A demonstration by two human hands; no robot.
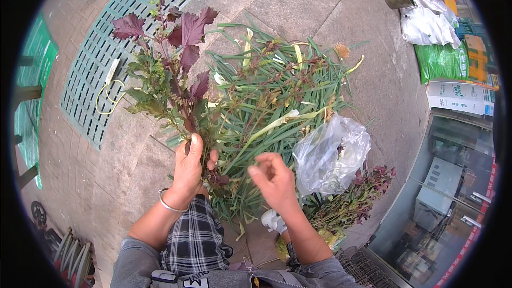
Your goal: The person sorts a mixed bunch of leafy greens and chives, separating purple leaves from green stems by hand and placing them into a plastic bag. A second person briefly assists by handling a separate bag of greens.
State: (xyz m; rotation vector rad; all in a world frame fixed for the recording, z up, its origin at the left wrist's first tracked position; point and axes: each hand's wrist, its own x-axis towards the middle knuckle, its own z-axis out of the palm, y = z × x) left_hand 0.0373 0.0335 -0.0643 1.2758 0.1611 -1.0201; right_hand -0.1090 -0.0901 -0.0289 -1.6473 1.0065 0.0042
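Observation:
My left hand (pixel 192 164) grips a bunch of leafy stems (pixel 172 76) that looks like perilla, some leaves purple and some green. The bunch stands upright, its tops pointing away from me. To the right of it, my right hand (pixel 276 184) hovers with curled fingers and a gap between thumb and forefinger; nothing shows in it. Below both hands a wide heap of long green leaves (pixel 268 92), like leek or scallion tops, covers the paving, with wilted perilla stalks mixed in. A clear plastic bag (pixel 334 154) lies right of my right hand, holding pale and purple bits.
More perilla stems (pixel 352 204) lie beyond the bag, near my white shoe (pixel 273 221). A slotted green drain grate (pixel 120 48) carries a white tag on a cord (pixel 112 72). Bags (pixel 428 20) and a carton (pixel 458 96) stand at right beside a glass-fronted door (pixel 444 192).

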